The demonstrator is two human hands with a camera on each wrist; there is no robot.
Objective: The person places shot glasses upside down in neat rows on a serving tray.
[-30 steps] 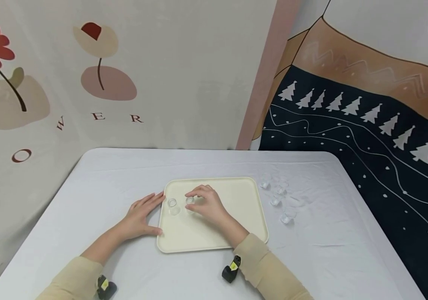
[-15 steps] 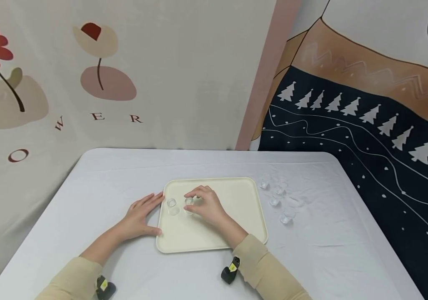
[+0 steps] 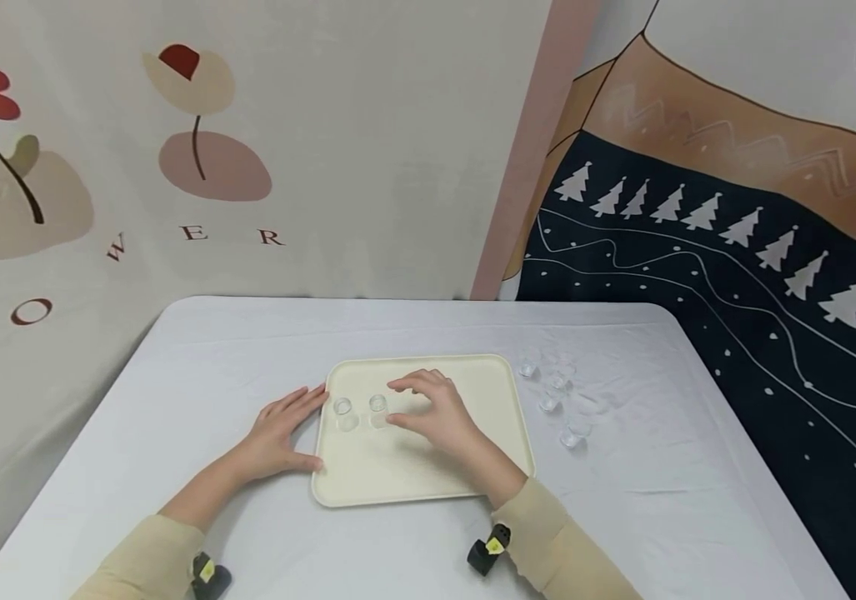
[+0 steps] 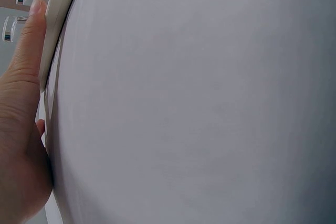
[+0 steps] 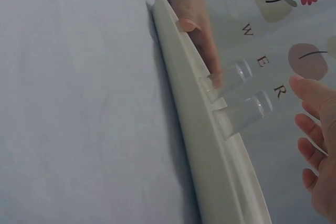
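Touching tray [image 3: 367, 471], prob. steadying it, L hand [image 3: 277, 437] is spread; R hand [image 3: 438, 414], wide & holding nothing, hangs nr 2 cups [image 3: 378, 407], rim-down prob. for stability.

Soft, even light over a pale table [image 3: 698, 517]; the wrist views are dimmer.
In the head view, brightness is steady from corner to corner of the table, with faint, soft-edged shadows beside the left hand's [image 3: 281, 437] forearm and on the tray [image 3: 375, 475] below the right hand [image 3: 438, 417]. The clear glasses near the tray's left edge [image 3: 378, 404] and the loose glasses off its right edge [image 3: 576, 433] show as weak outlines with small glints. The left-wrist view is grey and soft, darkening away from the tray's rim. The right-wrist view looks bluish and hazy, with a blurred dark shadow along the tray's outer side.
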